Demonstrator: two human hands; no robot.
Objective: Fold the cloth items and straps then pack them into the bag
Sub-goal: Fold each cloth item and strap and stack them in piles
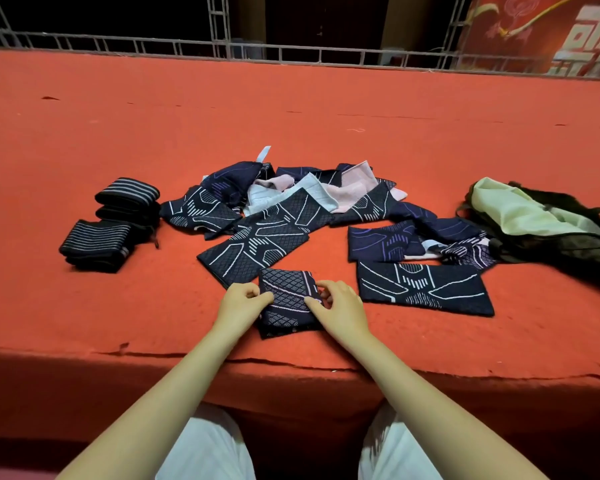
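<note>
**Folding under way on the red table, bag waiting at the side**

A wide table (291, 109) covered in red felt is filling the room in front of a metal truss and a red banner, and the person is sitting at its near edge with both forearms reaching forward. The step in hand looks like the folding: a dark patterned cloth (288, 303) is lying doubled over just inside the near edge, and both hands are working on it. The left hand (245, 299) is pinching its left side with curled fingers, so that grip is closed on the fabric. The right hand (336, 304) is gripping the right side the same way, fingertips hooked over the folded layer.

Behind it a loose pile of cloths (291, 199), navy with pale linings showing, is sprawling across the middle. One flat cloth (426, 289) is lying just right of the hands. Folded striped straps (115, 223) are sitting stacked at the left, well apart from the black bag (548, 230), which is lying open at the far right with a pale lining showing.

By my reckoning the task is only partly done; nothing can be seen packed yet. The next move is likely calling for pressing this fold flat, then setting it aside or carrying it right to the bag's mouth, keeping the layers from springing open.
</note>
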